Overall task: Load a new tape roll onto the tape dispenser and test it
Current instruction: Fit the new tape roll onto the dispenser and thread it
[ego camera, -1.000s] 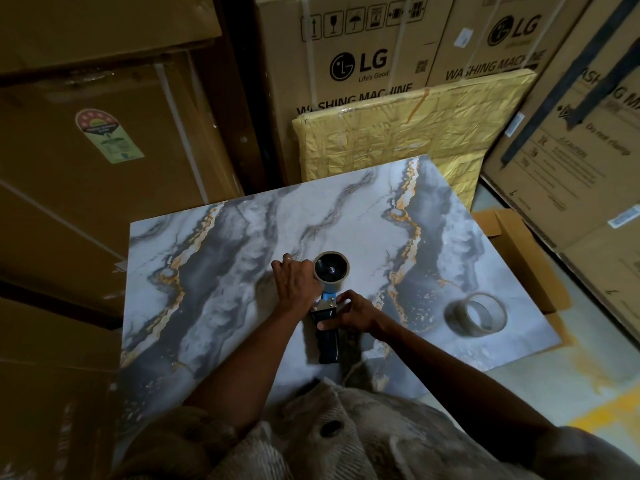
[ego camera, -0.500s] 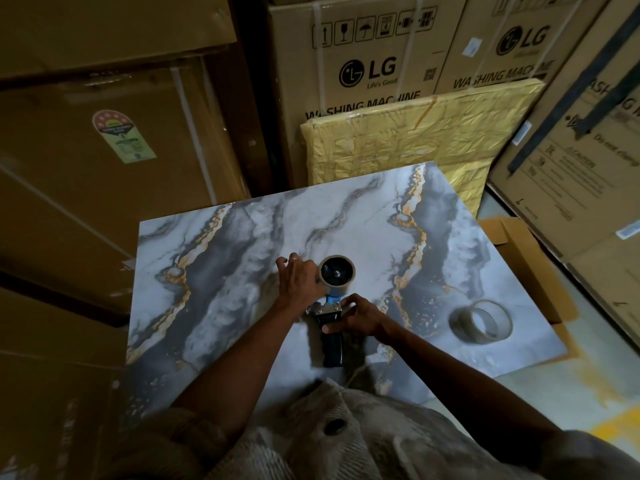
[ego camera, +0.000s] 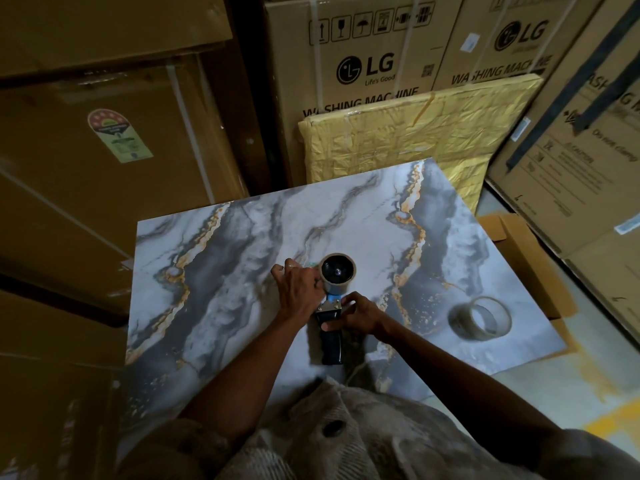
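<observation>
Fingers (ego camera: 289, 268) of the left hand (ego camera: 299, 289) curl against the left side of the tape roll (ego camera: 338, 273); those of the right hand (ego camera: 358, 315) pinch the tape dispenser (ego camera: 330, 327) at its blue-and-metal head. Background: stacked cardboard cartons (ego camera: 363, 57), a yellow wrapped panel (ego camera: 412, 133). Work surface: marbled grey-and-gold table (ego camera: 214, 278). Centre: dispenser lying flat, black handle toward the person, roll mounted on its hub. Right, well apart: a second tape ring (ego camera: 481, 318), lying flat on the table.
</observation>
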{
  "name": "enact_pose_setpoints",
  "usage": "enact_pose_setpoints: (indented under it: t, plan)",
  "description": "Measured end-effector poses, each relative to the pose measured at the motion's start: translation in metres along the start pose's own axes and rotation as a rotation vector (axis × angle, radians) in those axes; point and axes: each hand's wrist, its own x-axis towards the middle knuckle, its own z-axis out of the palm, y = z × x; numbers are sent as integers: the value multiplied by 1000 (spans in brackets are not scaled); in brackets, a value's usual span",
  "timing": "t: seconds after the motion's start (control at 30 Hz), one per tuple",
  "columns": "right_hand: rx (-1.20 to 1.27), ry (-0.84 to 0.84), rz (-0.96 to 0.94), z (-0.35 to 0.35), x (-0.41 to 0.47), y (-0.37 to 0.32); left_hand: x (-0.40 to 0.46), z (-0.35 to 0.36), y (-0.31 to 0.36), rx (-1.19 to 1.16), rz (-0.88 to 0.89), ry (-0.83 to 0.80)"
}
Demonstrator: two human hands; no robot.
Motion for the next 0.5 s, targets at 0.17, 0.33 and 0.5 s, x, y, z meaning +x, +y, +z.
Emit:
enact_pose_setpoints:
  t: [0.17, 0.33, 0.5]
  plan:
    - [0, 0, 1, 0, -2, -1, -1, 4, -1, -20, -3, 18]
    - [-4, 0, 6, 0, 0, -1, 1, 11, -2, -27, -3, 55]
    - [15, 18, 0, 2, -1, -1, 1, 17, -6, -80, 22, 96]
